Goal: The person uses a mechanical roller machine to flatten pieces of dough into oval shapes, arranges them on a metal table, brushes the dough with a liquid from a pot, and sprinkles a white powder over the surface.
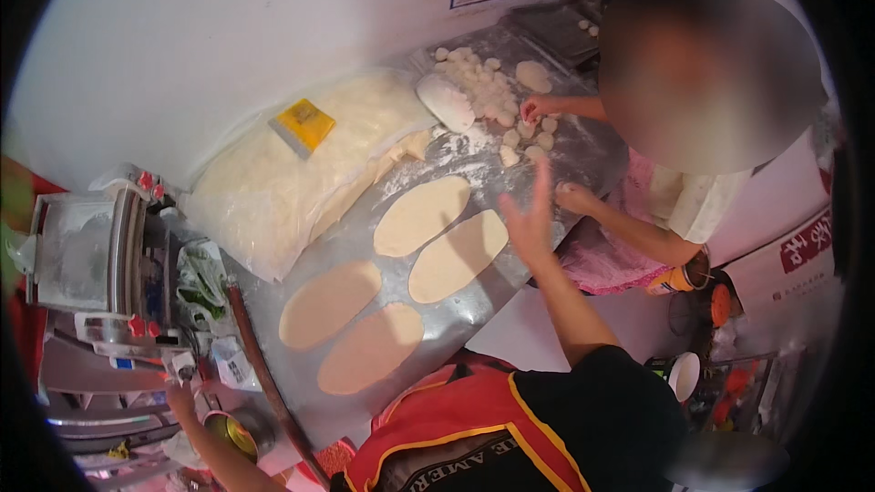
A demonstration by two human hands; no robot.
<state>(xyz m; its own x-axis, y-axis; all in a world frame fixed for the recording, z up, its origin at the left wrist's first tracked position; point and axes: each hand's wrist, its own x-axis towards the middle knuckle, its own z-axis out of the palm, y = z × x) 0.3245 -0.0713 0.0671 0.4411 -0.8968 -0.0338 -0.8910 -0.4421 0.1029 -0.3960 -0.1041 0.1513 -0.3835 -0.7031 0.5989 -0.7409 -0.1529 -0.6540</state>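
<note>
My right hand (536,225) is in the air over the right edge of the metal table (472,328), fingers apart and slightly blurred. Beside it lies a flat oval sheet of dough (458,256). Another oval sheet (422,216) is just behind that one. Two more, a left sheet (330,305) and a front sheet (371,348), rest closer to my body. Far to the left, my left hand (180,400) is next to the lower fittings of a dough roller machine (75,253). Whether it grips anything there is unclear.
A co-worker's hand (540,108) touches small dough balls (478,82); the other hand (576,197) is near mine. A large plastic-covered dough mass (321,150) carries a yellow packet (304,126). A long wooden stick (263,369) leans beside a metal pot (239,434) holding yellow liquid.
</note>
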